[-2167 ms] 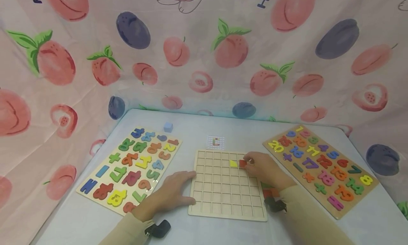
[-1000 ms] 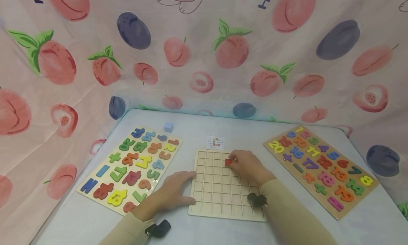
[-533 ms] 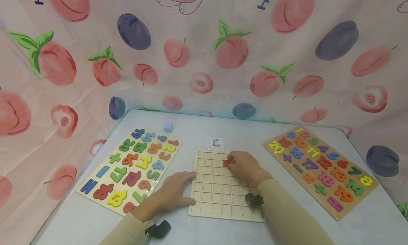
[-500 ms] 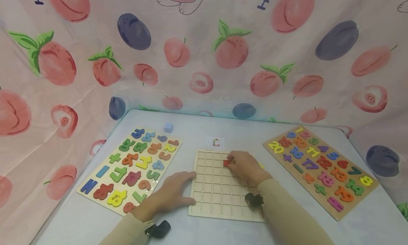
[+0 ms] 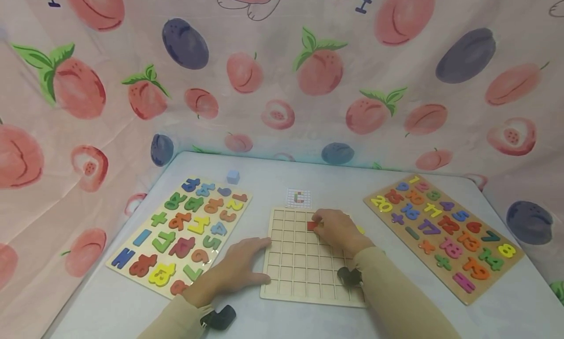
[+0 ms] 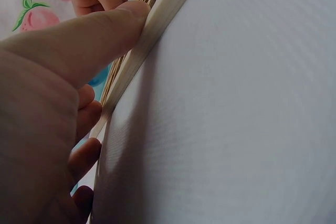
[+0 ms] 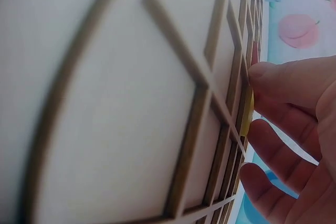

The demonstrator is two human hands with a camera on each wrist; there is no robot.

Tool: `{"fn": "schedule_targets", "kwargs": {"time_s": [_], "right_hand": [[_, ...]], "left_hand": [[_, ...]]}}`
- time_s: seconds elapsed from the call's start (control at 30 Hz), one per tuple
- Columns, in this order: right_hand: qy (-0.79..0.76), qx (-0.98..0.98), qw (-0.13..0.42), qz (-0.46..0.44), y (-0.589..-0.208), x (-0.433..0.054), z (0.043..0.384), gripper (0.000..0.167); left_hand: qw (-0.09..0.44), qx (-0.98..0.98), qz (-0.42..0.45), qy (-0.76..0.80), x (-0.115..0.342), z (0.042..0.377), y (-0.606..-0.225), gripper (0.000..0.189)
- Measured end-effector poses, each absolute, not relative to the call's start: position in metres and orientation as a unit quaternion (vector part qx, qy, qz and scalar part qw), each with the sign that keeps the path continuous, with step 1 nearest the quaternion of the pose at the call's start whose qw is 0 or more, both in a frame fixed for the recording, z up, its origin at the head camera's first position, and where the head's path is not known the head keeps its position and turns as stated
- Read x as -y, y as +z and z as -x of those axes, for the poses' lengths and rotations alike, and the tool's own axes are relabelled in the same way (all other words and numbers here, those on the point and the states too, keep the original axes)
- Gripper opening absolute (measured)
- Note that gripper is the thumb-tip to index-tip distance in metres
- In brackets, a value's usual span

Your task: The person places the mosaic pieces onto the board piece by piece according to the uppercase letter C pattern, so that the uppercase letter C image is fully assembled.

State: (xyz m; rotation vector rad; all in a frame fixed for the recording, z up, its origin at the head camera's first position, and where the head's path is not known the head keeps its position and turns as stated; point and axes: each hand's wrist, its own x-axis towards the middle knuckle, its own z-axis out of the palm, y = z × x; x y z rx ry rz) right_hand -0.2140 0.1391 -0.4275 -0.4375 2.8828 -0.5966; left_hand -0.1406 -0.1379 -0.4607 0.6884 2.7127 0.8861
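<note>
A wooden grid board (image 5: 300,275) lies flat in the middle of the table. My right hand (image 5: 338,231) is over its upper right part, thumb and finger pinching a small red square tile (image 5: 311,226) at a cell in the second row. In the right wrist view a yellow tile (image 7: 247,113) sits in the grid beside the red one, under my fingers. My left hand (image 5: 238,265) rests against the board's left edge, fingers spread; its thumb touches the rim in the left wrist view. Part of the board is hidden by my right hand and forearm.
Behind the board lies a white card (image 5: 298,198) with a coloured grid pattern. Number puzzle boards stand left (image 5: 150,251) and right (image 5: 440,226). A light blue cube (image 5: 233,177) is at the back left. Bits of yellow and green pieces show past my right forearm.
My right hand has carried the red tile leftward, from the right of the yellow tile to its left. In the last half second it shifted only slightly left. The left hand stayed still.
</note>
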Motion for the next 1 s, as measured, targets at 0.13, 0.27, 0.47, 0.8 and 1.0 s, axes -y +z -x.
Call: {"fn": "schedule_targets", "kwargs": {"time_s": [0.13, 0.27, 0.47, 0.8, 1.0], "right_hand": [[-0.197, -0.966, 0.080, 0.150, -0.428, -0.139, 0.214, 0.024], [-0.196, -0.965, 0.078, 0.154, -0.429, -0.139, 0.214, 0.023], [-0.198, -0.964, 0.075, 0.159, -0.430, -0.139, 0.215, 0.022], [-0.221, -0.960, 0.081, 0.150, -0.432, -0.141, 0.217, 0.028], [-0.258, -0.954, 0.100, 0.113, -0.428, -0.151, 0.218, 0.034]], "left_hand": [[0.103, -0.919, -0.233, 0.301, 0.138, 0.140, -0.461, 0.078], [0.105, -0.918, -0.232, 0.303, 0.138, 0.140, -0.461, 0.078], [0.099, -0.918, -0.236, 0.303, 0.138, 0.140, -0.461, 0.078], [0.102, -0.918, -0.232, 0.305, 0.139, 0.141, -0.463, 0.079], [0.103, -0.918, -0.234, 0.303, 0.139, 0.141, -0.462, 0.079]]}}
